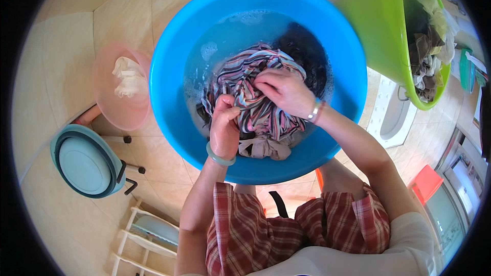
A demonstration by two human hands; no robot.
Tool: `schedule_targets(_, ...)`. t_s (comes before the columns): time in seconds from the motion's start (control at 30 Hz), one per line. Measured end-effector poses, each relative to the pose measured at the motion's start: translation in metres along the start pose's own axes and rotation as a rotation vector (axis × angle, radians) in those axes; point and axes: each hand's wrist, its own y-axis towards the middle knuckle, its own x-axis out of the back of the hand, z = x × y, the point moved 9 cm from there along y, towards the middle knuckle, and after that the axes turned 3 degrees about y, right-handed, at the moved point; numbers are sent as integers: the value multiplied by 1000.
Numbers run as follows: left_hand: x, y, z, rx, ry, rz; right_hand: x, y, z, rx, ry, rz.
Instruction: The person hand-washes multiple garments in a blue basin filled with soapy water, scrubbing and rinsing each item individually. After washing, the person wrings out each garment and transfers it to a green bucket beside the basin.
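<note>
Working multicoloured striped fabric (255,66)

Head view: your nearly closed left hand (225,130) and right hand (287,92) pinch its folds, in the round blue plastic tub (169,71) beneath them. Probably rubbing; the next move calls for both grips firm.

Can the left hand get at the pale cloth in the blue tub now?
Probably yes: the pale cloth lies beside the left hand, its near side uncovered. The hand seems to grip the striped cloth, though, so it would need to let go first.
</note>
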Motion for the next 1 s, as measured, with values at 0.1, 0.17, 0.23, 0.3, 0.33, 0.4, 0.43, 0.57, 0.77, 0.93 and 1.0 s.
schedule_targets(0.1,-5,-7,-7,-138,220,84,-22,13,-27,-188,-284,100)
schedule_targets(0.17,-3,-12,-10,-163,253,79,-20,20,-33,-287,-403,78)
schedule_targets(0.23,-7,-20,-19,-158,200,15,-17,27,-35,-336,-295,214)
schedule_targets(0.3,-2,-22,-31,-206,235,-49,-13,25,-28,-357,180,232)
schedule_targets(0.33,-1,-22,-36,-225,275,-63,-5,18,-26,-355,286,211)
schedule_targets(0.4,1,-26,-45,-235,350,-23,6,8,-21,-342,504,177)
schedule_targets(0.43,0,-29,-47,-239,390,0,9,3,-28,-393,532,159)
schedule_targets(0.57,-20,-44,-57,-432,542,84,0,6,-24,-178,31,170)
schedule_targets(0.77,-47,-58,-74,-502,699,196,-49,4,-43,-388,-45,391)
schedule_targets(0.93,-18,-55,-90,-508,591,-10,32,-14,-22,-447,409,-68)
schedule_targets(1.0,-9,-64,-109,-584,793,-59,71,-17,1,-329,804,-268)
